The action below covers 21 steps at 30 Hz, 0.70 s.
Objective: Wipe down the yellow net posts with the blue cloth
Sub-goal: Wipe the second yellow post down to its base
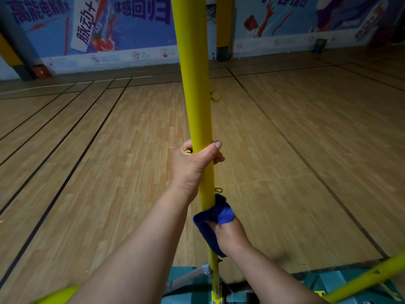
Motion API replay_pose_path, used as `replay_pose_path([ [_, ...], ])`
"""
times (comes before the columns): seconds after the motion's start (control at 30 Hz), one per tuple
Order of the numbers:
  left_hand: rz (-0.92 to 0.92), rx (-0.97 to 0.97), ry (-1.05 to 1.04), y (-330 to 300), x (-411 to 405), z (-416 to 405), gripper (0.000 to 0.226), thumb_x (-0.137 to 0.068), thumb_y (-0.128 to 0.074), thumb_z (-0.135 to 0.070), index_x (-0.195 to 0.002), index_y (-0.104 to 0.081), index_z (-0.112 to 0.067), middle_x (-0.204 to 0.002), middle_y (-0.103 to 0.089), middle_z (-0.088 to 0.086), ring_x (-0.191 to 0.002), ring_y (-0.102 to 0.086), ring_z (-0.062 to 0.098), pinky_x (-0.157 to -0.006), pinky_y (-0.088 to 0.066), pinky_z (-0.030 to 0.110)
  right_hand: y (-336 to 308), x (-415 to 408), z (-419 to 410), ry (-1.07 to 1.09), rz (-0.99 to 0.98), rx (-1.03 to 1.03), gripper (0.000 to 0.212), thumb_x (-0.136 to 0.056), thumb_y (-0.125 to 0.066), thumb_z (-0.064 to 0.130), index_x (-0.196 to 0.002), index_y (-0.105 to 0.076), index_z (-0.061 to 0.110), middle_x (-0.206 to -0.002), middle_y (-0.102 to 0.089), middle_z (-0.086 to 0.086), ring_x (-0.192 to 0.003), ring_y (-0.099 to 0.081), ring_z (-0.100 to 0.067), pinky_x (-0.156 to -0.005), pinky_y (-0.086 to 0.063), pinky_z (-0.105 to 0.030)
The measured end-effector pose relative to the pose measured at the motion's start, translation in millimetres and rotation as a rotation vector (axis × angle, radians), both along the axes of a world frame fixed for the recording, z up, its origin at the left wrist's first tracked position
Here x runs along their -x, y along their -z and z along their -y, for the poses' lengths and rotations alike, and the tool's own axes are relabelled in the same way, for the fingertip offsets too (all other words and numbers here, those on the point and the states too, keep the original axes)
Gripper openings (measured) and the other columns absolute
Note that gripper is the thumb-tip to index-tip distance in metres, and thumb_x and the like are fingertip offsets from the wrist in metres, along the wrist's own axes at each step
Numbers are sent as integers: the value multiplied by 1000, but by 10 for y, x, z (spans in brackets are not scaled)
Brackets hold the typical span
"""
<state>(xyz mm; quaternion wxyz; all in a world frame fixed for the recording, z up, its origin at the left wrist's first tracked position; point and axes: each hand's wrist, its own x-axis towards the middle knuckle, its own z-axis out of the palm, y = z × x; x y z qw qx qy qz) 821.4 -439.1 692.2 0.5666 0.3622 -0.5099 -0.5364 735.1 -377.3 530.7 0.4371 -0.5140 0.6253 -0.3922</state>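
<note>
Yellow net post (197, 88) is stood upright mid-scene on a teal base (186, 288), gripped bare by the left hand (192, 163) with fingers wrapped round; just below, the blue cloth (213, 220) is clamped round it by the right hand (228, 233), wooden floor (285, 161) behind

Left hand (192, 163) and right hand (228, 233) clenched

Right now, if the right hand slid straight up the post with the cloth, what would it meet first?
The small yellow ring on the post, just above the cloth held by the right hand; beyond it, the left hand gripping the post.
</note>
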Motion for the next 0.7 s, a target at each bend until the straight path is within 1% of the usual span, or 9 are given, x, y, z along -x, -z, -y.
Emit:
replay_pose_path([
  [0.07,-3,6,3,1,3,-7,15,-64,-86,-31,-65,-74,-23,-66,-69,12,-67,-70,29,-67,-58,38,-6,-19,18,-14,-82,73,32,-94,-57,-9,-79,-65,19,-80,-65,4,-83,-61,-14,-80,-53,-20],
  [0.13,-4,7,2,-3,6,-14,17,-60,-84,-37,-65,-74,-24,-65,-69,11,-67,-69,30,-67,-58,38,-79,-15,-30,18,-166,117,33,-100,-59,7,-80,-60,34,-81,-63,13,-80,-59,-5,-77,-47,-9],
  [0.2,-3,6,-2,10,8,-8,18,-60,-84,-38,-65,-74,-23,-65,-69,10,-67,-69,29,-67,-58,37,-134,10,-20,138,-33,118,27,-101,-61,24,-84,-50,42,-84,-59,19,-74,-57,3,-67,-45,-4],
  [0.3,-10,-3,-12,27,-1,-7,19,-62,-85,-32,-67,-72,-20,-65,-69,12,-65,-71,28,-65,-57,36,-135,-17,-1,160,4,167,27,-100,-62,24,-84,-51,43,-85,-61,19,-74,-58,3,-68,-45,-2],
  [0.37,-12,-4,-15,32,-1,-8,18,-64,-85,-30,-68,-72,-19,-65,-69,12,-64,-71,29,-64,-57,36,-163,-65,21,135,230,120,30,-97,-65,13,-81,-63,38,-87,-67,9,-83,-64,-8,-78,-49,-8],
  [0.4,-11,-4,-16,32,0,-9,17,-64,-85,-30,-68,-72,-20,-65,-69,12,-64,-71,29,-64,-57,36,-169,-94,39,108,443,88,28,-93,-66,5,-82,-70,31,-90,-69,2,-88,-66,-16,-86,-53,-20],
  [0.5,-16,-15,-16,34,8,1,16,-65,-86,-28,-66,-72,-22,-64,-69,11,-63,-70,27,-64,-58,35,-151,-96,172,64,747,22,27,-82,-67,-9,-102,-65,9,-90,-68,-12,-90,-68,-28,-85,-55,-41],
  [0.6,-12,-19,-16,42,13,20,12,-70,-84,-23,-65,-73,-23,-63,-68,10,-62,-70,26,-63,-58,32,-59,-36,220,47,517,48,14,-93,-52,-15,-104,-59,-11,-84,-73,-23,-85,-74,-33,-81,-58,-37],
  [0.7,-9,-9,-1,38,9,25,12,-67,-85,-29,-65,-74,-26,-63,-68,8,-63,-70,26,-64,-57,33,74,15,109,54,157,17,16,-99,-58,-1,-101,-68,12,-100,-74,-11,-77,-69,7,-70,-52,-9],
])
